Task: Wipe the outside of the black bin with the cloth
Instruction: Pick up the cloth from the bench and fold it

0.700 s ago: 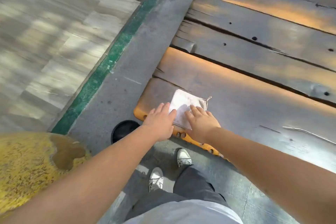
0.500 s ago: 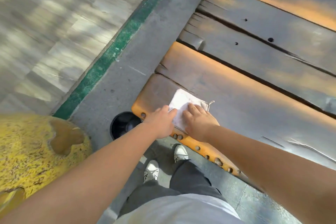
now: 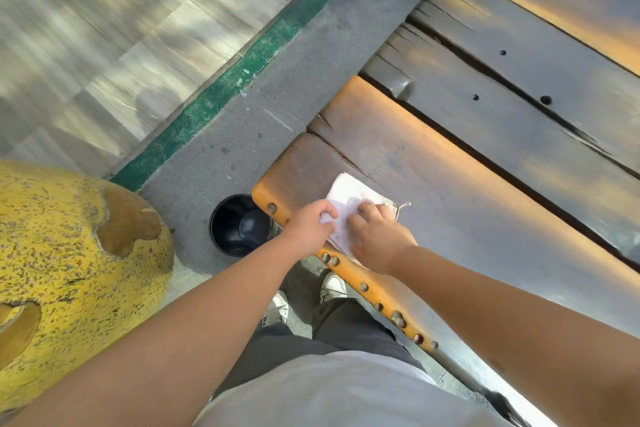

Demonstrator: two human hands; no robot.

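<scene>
A white cloth (image 3: 349,199) lies on the near corner of a wooden plank surface (image 3: 450,184). My left hand (image 3: 310,227) has its fingers curled onto the cloth's left edge, pinching it. My right hand (image 3: 379,236) presses flat on the cloth's right half and hides part of it. The black bin (image 3: 239,225) stands upright and open on the grey pavement, just left of the plank corner and below my left hand; its inside is visible, its outer wall mostly hidden.
A large yellow speckled rounded object (image 3: 69,267) sits at the left, close to the bin. A green painted strip (image 3: 235,87) borders the grey pavement. My legs and white shoes (image 3: 304,298) stand between the bin and the plank edge.
My left hand's fingers have curled from flat into a grip on the cloth's edge. The view has shifted, showing more of the bin and the yellow object.
</scene>
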